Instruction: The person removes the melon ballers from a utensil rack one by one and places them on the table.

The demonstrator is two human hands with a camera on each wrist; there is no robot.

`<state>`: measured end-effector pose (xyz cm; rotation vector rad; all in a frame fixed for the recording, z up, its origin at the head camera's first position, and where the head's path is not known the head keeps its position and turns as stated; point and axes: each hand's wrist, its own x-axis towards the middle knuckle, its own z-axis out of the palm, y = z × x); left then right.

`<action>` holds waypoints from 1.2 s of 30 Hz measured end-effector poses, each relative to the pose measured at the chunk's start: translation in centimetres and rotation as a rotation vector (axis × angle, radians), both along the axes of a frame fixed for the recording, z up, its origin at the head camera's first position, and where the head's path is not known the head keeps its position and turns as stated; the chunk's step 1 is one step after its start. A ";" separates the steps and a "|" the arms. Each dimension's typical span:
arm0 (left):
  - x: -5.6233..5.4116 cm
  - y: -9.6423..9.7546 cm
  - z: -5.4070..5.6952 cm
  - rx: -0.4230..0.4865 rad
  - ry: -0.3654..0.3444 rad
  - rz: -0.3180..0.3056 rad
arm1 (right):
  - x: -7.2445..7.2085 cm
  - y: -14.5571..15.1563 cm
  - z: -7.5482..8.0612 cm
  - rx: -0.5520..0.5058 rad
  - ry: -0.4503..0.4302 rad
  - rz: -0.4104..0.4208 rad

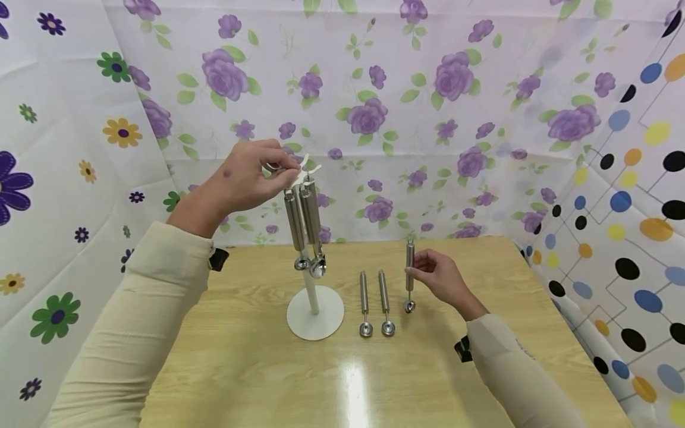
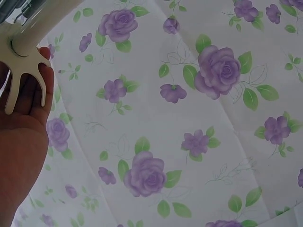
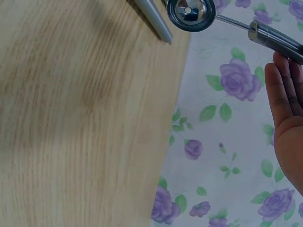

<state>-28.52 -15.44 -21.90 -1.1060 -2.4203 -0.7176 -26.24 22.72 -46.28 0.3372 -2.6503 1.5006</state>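
Note:
A white stand (image 1: 302, 178) with curved hooks at its top stands on a round base. Several steel-handled utensils (image 1: 310, 208) hang from it, their round heads downward. My left hand (image 1: 255, 172) is at the hooks, thumb and fingers gripping the stand's top; in the left wrist view, the fingers lie behind the white prongs (image 2: 26, 78). My right hand (image 1: 440, 274) pinches a steel scoop (image 1: 410, 267) by its handle, upright over the table, head down. In the right wrist view, that scoop's round head (image 3: 191, 12) has a small hole in its middle.
Two similar steel scoops (image 1: 364, 303) lie side by side on the wooden table (image 1: 257, 368), between the stand's base (image 1: 316, 327) and my right hand. A flowered cloth (image 1: 369, 119) hangs behind the table. Patterned cloths also hang at both sides.

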 end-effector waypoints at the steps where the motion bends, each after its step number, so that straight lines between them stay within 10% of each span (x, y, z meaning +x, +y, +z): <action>1: 0.0 0.0 0.0 0.004 0.003 -0.001 | 0.0 0.0 -0.1 -0.001 -0.001 -0.008; 36: 0.0 0.0 -0.3 0.031 -0.030 0.026 | -0.1 0.1 -5.3 0.009 -0.084 -0.093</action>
